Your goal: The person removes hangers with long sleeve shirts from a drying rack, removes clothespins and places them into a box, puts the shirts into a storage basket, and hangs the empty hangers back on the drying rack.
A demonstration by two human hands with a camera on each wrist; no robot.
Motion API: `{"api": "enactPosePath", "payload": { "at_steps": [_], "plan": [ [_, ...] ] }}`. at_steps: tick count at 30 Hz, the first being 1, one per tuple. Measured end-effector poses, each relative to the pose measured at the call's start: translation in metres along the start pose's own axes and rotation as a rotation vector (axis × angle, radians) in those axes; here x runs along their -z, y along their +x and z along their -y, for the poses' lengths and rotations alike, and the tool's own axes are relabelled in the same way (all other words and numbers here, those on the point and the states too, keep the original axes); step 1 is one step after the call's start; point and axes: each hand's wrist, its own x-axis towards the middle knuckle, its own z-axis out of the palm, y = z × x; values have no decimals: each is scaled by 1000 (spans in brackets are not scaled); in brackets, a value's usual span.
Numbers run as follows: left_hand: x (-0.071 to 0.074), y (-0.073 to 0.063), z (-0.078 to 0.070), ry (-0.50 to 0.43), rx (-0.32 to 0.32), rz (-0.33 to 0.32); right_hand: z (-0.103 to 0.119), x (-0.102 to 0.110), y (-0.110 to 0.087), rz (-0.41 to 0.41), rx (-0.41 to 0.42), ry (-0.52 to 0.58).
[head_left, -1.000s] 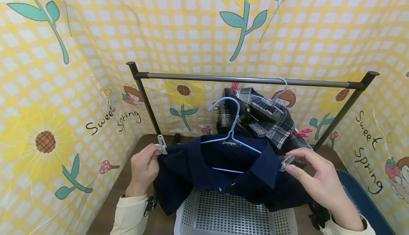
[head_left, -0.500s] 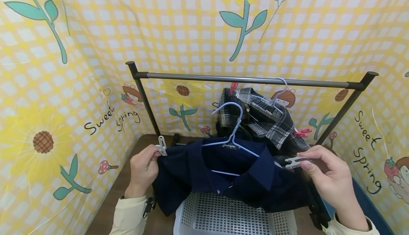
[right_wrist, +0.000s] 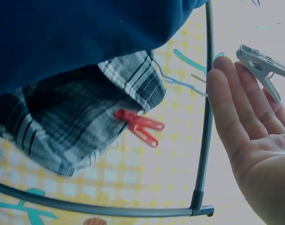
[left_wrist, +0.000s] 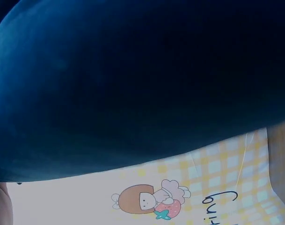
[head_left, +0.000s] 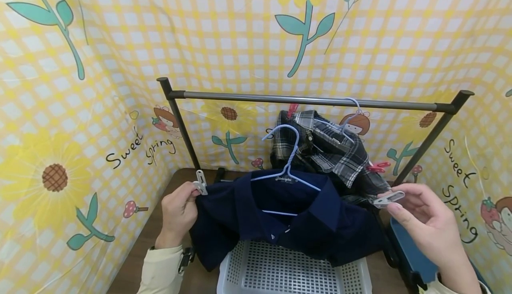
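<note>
A navy collared shirt (head_left: 288, 223) is on a light-blue wire hanger (head_left: 291, 152), whose hook stands free below the rack's bar. At the shirt's left shoulder, my left hand (head_left: 178, 216) pinches a grey clothespin (head_left: 202, 183); dark cloth fills most of the left wrist view. To the right of the shirt, my right hand (head_left: 434, 229) holds another grey clothespin (head_left: 389, 199) between thumb and fingers. The right wrist view shows that clothespin (right_wrist: 261, 65) apart from the cloth. A plaid shirt (head_left: 328, 138) hangs behind on a similar hanger.
A dark metal rack bar (head_left: 256, 97) spans the back. Red clothespins (head_left: 378, 167) grip the plaid shirt. Beneath the navy shirt sits a grey perforated basket (head_left: 294, 267) on a brown table (head_left: 136, 258). A blue container (head_left: 416, 245) stands at the right.
My right hand has moved right, away from the navy shirt's shoulder, carrying its clothespin, which has turned in the fingers. My left hand has stayed nearly still; the hanger hook has swayed slightly.
</note>
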Motion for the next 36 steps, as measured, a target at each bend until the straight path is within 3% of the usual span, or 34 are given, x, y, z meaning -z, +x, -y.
{"api": "enactPosePath", "payload": {
  "at_steps": [5, 8, 14, 23, 29, 36],
  "plan": [
    [-1, 0, 1, 7, -5, -4, -6, 11, -7, 31, 9, 83],
    [-1, -1, 2, 12, -6, -7, -7, 18, -13, 16, -8, 13],
    [-1, -1, 1, 15, -9, -9, -9, 35, -27, -50, -79, -266],
    [0, -3, 1, 24, -12, -19, -24, 53, -53, -157, -209, -502],
    [0, -2, 0, 35, -11, -28, -27, 61, -57, -184, -207, -529],
    [0, -1, -1, 32, -15, -37, -32, 69, -59, -220, -263, -569]
  ]
}}
